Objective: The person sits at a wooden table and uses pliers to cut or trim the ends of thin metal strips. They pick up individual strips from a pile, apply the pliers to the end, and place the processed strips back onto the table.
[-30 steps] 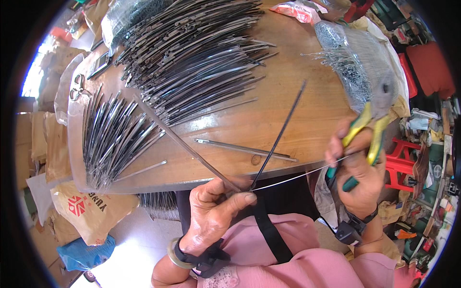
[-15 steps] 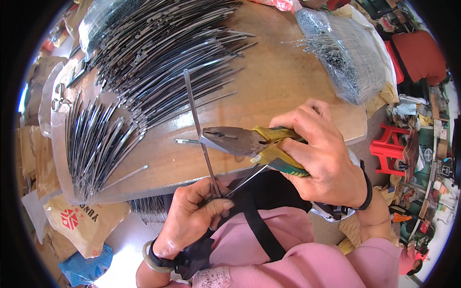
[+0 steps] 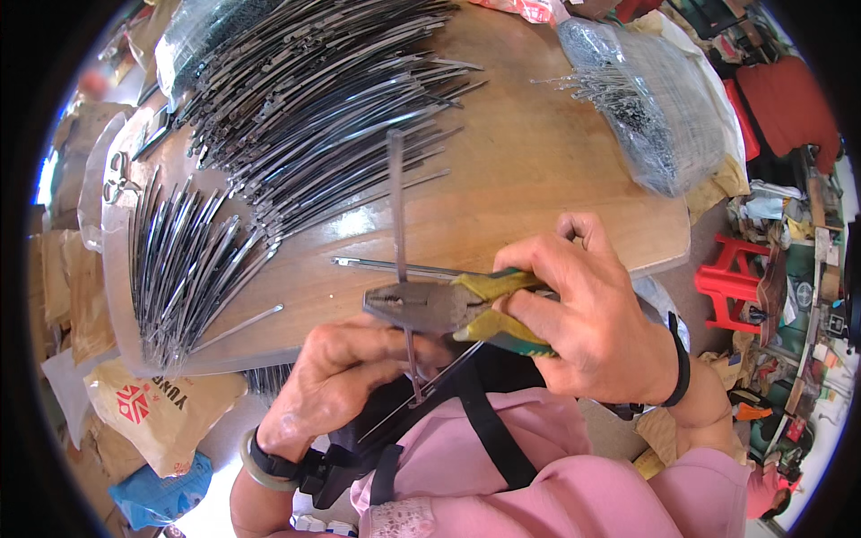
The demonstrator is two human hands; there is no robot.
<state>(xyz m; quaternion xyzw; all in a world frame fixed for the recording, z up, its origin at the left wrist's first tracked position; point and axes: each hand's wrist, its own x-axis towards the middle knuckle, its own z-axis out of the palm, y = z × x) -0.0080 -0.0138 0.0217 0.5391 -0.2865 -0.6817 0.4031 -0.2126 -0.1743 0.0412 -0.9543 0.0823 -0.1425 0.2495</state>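
Observation:
My right hand (image 3: 587, 318) is wrapped round the yellow-and-green handles of a pair of combination pliers (image 3: 417, 305), whose jaws point left. A long, narrow metal strip (image 3: 398, 206), blurred by motion, stands across the plier head and passes behind it. My left hand (image 3: 345, 368) is closed around the strip's lower part, its fingertips smeared. Close to those fingers, a thin dark rod or strip (image 3: 381, 429) slants over my lap; what holds it is hidden. Beyond the pliers, another metal strip (image 3: 381, 264) lies on the wooden table (image 3: 520, 161).
A big pile of metal strips (image 3: 323, 108) covers the table's far left, with a smaller bundle (image 3: 184, 269) nearer. Scissors (image 3: 118, 177) lie at the left edge. A plastic-wrapped bundle of wires (image 3: 650, 108) sits at the far right. A red stool (image 3: 731, 278) stands beyond the table.
The upright strip's top has swung right, and its lower end has come down past my left fingers. The pliers have moved slightly left and down; my left hand has shifted a little left.

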